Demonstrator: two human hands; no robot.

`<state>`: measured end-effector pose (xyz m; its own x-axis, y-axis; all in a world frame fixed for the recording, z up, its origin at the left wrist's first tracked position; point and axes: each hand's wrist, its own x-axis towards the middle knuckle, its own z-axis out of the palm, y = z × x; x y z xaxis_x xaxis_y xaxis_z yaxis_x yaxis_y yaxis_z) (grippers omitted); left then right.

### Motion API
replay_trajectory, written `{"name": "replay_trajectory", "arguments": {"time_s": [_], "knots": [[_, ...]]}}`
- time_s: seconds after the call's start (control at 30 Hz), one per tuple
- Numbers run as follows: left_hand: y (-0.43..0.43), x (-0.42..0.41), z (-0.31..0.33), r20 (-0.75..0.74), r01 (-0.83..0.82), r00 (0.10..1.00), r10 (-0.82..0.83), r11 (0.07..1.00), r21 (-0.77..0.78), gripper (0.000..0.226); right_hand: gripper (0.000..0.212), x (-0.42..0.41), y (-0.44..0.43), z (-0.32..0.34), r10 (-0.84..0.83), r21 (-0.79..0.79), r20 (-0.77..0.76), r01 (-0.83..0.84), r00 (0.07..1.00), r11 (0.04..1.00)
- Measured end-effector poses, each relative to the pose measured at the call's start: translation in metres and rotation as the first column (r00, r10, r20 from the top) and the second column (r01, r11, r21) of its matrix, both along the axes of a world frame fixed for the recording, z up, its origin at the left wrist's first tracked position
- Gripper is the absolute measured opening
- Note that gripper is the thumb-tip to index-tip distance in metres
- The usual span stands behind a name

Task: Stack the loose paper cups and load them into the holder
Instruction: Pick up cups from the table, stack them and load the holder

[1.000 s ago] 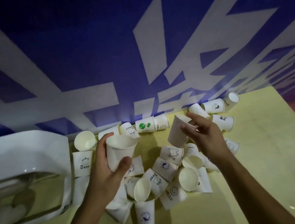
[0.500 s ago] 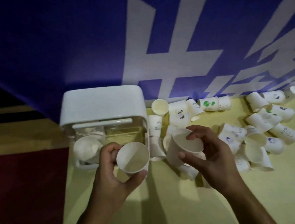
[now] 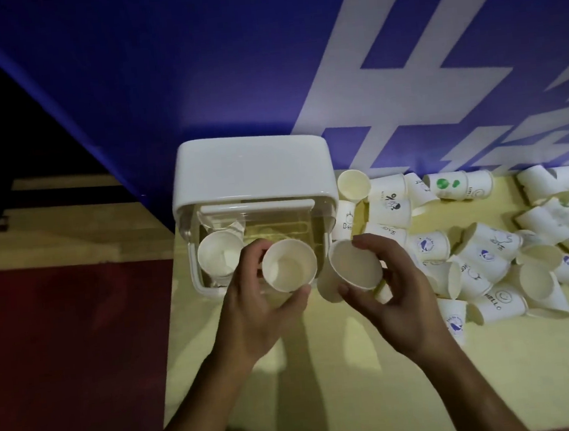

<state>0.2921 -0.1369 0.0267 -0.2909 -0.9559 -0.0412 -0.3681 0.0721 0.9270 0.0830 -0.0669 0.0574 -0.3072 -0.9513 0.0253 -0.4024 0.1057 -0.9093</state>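
My left hand [image 3: 254, 317] grips a white paper cup [image 3: 289, 264], mouth up toward me, held over the front right part of the holder. My right hand [image 3: 399, 303] grips a second paper cup [image 3: 350, 271], tilted leftward, just right of the first. The holder [image 3: 255, 169] is a clear box with a white lid raised at the back. A cup stack [image 3: 219, 255] stands in its left side. Several loose printed cups [image 3: 483, 260] lie scattered to the right on the yellow table [image 3: 359, 380].
A blue wall with large white characters [image 3: 385, 86] rises right behind the holder and cups. The table's left edge runs down beside the holder, with a dark red floor [image 3: 71, 354] beyond it.
Both hands carried their cups left from the loose pile to the holder. The left cup now hangs over the holder's opening, and the right cup has come close beside it.
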Motion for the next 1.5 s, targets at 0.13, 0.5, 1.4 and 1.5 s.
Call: {"name": "replay_trajectory", "arguments": {"time_s": [0.13, 0.5, 1.4, 1.5], "knots": [[-0.017, -0.026, -0.025, 0.111, -0.006, 0.994, 0.012, 0.998, -0.061, 0.077, 0.063, -0.011, 0.003, -0.009, -0.035, 0.005, -0.080, 0.036, 0.996, 0.999], [-0.039, -0.042, -0.072, 0.377, 0.039, 0.922, -0.085, 0.991, 0.128, 0.087, 0.069, -0.021, -0.010, -0.033, -0.055, -0.043, -0.169, 0.049, 0.984, 0.998], [-0.025, -0.030, -0.062, 0.209, -0.083, 0.976, 0.057, 0.990, 0.116, 0.038, 0.077, 0.022, -0.051, -0.099, 0.212, 0.036, -0.304, -0.211, 0.929, 0.977], [-0.025, -0.028, -0.067, 0.259, -0.039, 0.966, 0.025, 0.998, 0.051, 0.040, 0.068, 0.021, -0.051, -0.108, 0.186, 0.058, -0.400, -0.177, 0.898, 0.982]]}}
